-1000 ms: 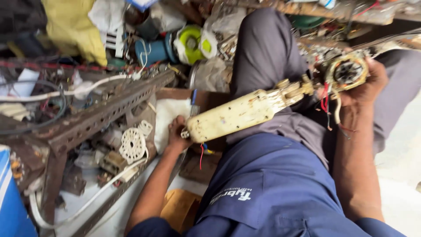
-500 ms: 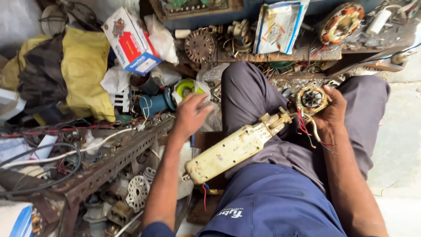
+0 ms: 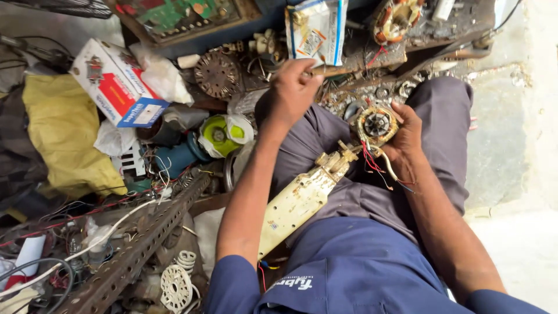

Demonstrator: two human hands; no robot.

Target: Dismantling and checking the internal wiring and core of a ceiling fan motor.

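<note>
Head view, room and edges: the person sat hemmed in — a heap of parts pressed close on the left, a bare grey concrete floor (image 3: 500,145) lay open to the right of the knee.
Head view, left margin: a long rusty perforated steel angle bar (image 3: 145,244) ran diagonally beside the thigh, near a white round plastic slotted disc (image 3: 175,286).
Head view, clutter ahead: a red, white and blue cardboard box (image 3: 119,81), a crumpled yellow cloth (image 3: 64,134) and a green-and-white round plastic cap (image 3: 224,135) lay well apart from the hands.
Head view, materials: the cream, stained, oblong plastic fan motor housing (image 3: 299,200) looked scuffed and hard; its round copper-wound motor end (image 3: 378,125) showed bare metal, with thin red wires trailing.
Right hand (image 3: 407,136): fingers curled tight around the motor end, gripping it from the right side.
Left hand (image 3: 293,87): raised well clear of the housing, fingertips bunched together near a blue-and-white plastic packet (image 3: 317,29) — whether it pinched anything, I could not tell.
Housing position: it lay slanted across the lap, lower end by the left forearm, upper end in the right hand's grip.
</note>
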